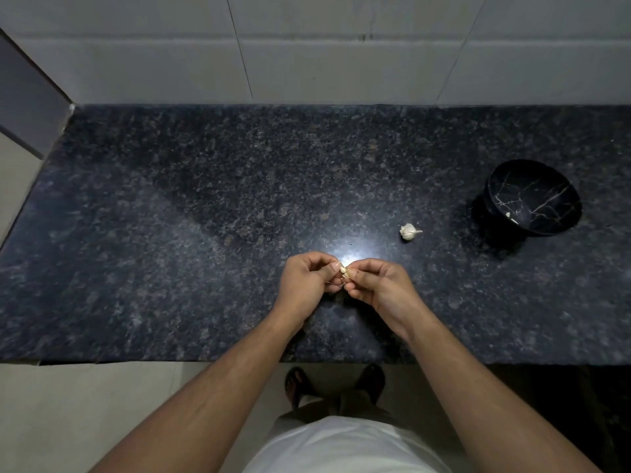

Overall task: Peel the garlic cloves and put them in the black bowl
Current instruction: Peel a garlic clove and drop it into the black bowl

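A dark speckled granite countertop (205,216) runs along the tiled wall, bearing a black marbled bowl (536,186) at its right side and a partial garlic bulb (409,231) lying a little to the bowl's left.

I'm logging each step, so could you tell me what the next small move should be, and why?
Probably keep pulling skin off the garlic clove, since both the left hand and right hand pinch it above the counter, away from the black bowl.
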